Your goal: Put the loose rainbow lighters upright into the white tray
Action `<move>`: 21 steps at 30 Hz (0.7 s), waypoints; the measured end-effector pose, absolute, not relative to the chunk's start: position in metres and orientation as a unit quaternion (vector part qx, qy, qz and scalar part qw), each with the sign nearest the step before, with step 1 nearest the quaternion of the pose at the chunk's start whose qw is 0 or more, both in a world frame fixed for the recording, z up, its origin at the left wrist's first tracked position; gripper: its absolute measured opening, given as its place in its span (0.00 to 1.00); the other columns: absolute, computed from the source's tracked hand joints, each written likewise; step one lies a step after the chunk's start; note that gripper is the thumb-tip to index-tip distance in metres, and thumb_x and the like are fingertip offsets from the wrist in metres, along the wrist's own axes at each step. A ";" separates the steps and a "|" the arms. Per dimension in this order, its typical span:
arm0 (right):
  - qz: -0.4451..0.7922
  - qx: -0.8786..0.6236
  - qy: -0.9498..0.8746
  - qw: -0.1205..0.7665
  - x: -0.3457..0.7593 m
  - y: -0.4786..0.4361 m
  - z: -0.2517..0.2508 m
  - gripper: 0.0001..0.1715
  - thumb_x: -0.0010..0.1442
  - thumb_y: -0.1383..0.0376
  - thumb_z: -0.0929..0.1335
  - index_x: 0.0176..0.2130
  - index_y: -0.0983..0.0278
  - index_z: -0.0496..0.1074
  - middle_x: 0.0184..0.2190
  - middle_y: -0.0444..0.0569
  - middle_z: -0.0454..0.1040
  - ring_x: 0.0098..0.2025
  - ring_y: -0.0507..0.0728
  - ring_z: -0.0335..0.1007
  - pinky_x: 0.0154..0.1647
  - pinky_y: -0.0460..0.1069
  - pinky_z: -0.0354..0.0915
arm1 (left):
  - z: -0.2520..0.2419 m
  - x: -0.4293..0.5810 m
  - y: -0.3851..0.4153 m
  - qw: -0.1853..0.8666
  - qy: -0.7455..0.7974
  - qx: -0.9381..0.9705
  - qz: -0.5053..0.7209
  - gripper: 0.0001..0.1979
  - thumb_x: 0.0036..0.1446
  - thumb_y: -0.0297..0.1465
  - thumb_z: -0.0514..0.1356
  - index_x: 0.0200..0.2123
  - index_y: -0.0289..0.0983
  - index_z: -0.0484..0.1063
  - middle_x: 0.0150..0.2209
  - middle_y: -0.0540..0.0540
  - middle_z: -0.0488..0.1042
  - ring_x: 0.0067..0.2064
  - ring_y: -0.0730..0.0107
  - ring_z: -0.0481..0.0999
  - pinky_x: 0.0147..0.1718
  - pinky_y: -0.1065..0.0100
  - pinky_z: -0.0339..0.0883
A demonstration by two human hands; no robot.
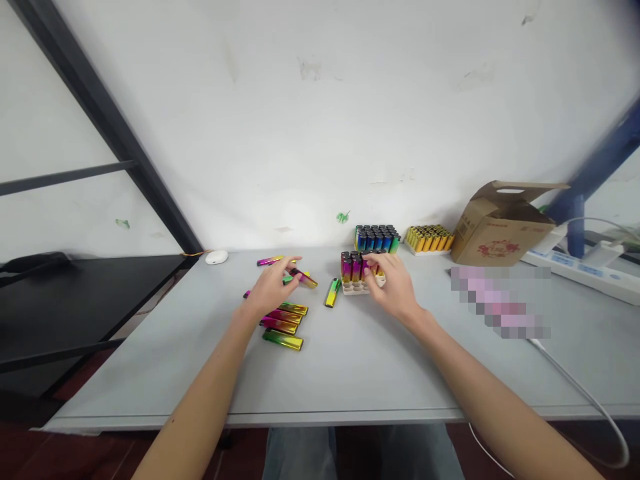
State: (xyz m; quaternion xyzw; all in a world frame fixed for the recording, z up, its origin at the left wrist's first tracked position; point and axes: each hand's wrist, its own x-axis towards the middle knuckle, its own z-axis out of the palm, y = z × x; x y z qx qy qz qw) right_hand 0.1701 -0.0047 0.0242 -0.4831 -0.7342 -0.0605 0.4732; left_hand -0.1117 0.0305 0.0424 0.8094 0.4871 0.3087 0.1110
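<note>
My left hand (273,287) pinches a rainbow-coloured lighter (304,278) just above the grey table (350,360), over a loose pile of similar lighters (283,323). My right hand (391,283) rests its fingers on the upright lighters in a white tray (354,268), its fingertips closed on one of them. A single lighter (332,293) lies flat between the pile and the tray. Another lighter (270,261) lies further back.
Behind stand a tray of blue-green lighters (377,238) and a tray of yellow lighters (429,238). An open cardboard box (497,230) and a power strip (585,267) with a white cable sit at right. A white mouse-like object (217,257) lies back left; a black shelf (75,293) stands left.
</note>
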 end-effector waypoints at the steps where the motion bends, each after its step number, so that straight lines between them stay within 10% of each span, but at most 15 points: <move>1: -0.062 -0.465 -0.749 0.468 0.167 -0.008 0.025 0.12 0.61 0.66 0.63 0.46 0.61 0.70 0.38 0.51 0.75 0.43 0.61 0.68 0.47 0.56 0.64 | 0.043 -0.107 0.028 0.104 0.466 0.812 0.337 0.19 0.61 0.36 0.55 0.55 0.42 0.65 0.44 0.47 0.75 0.45 0.65 0.74 0.44 0.64 0.67; 8: 0.069 -0.405 -0.808 0.421 0.142 -0.023 0.020 0.24 0.59 0.60 0.68 0.54 0.61 0.65 0.49 0.55 0.72 0.51 0.63 0.67 0.52 0.58 0.64 | 0.038 -0.071 0.003 0.065 0.326 0.823 0.461 0.19 0.61 0.33 0.60 0.55 0.42 0.64 0.41 0.47 0.78 0.49 0.64 0.75 0.52 0.59 0.65; 21: 0.458 -0.369 -0.647 0.485 0.129 -0.019 0.019 0.09 0.56 0.65 0.63 0.37 0.64 0.70 0.31 0.46 0.73 0.31 0.53 0.68 0.32 0.48 0.62 | 0.027 -0.064 0.000 0.037 0.312 0.821 0.476 0.25 0.62 0.35 0.57 0.61 0.40 0.57 0.51 0.40 0.72 0.52 0.61 0.72 0.49 0.58 0.68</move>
